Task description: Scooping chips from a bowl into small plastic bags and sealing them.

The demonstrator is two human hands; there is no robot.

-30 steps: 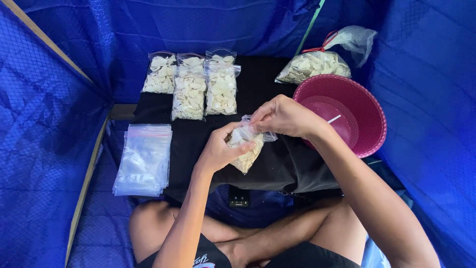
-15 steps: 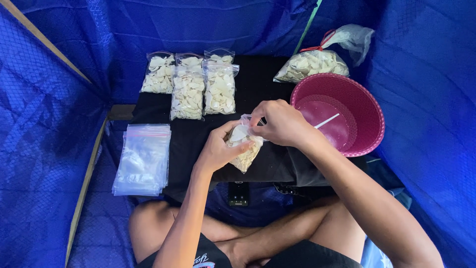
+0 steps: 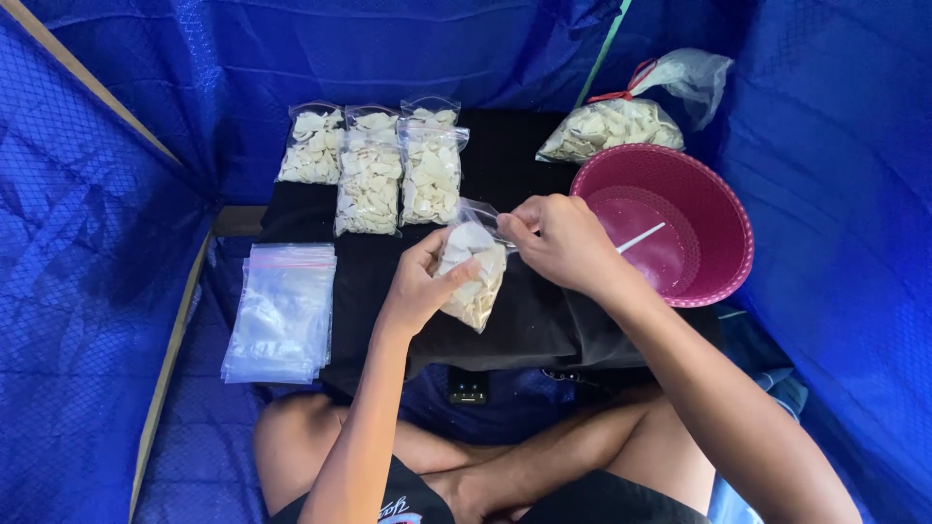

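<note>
The small clear zip bag [image 3: 473,275] of pale white chips sits upright in the middle of the black cloth [image 3: 515,320] that covers my counter, just in front of my crossed legs. My left hand [image 3: 419,286] cups it from the left and underneath, fingers curled around its body, so it is held rather than resting free. My right hand [image 3: 563,243] has its fingers pinched narrow on the bag's top edge at the right corner, and a thin white stick [image 3: 641,237] pokes out from that hand toward the pink basket [image 3: 723,243] just to the right. I judge the step in hand to be closing the mouth of a bag that already looks full; the next move would call for running the pinch along the strip from one end to the other while my left hand keeps the bag steady and upright so nothing spills. On the far side of the cloth three filled bags [image 3: 374,170] lie side by side, touching. Farther right, beyond the basket, a larger tied bag [image 3: 612,128] holds more of the same chips. To the near left, off the cloth, lies a stack of empty zip bags [image 3: 282,312]. Blue tarp [image 3: 87,291] walls in everything.
</note>
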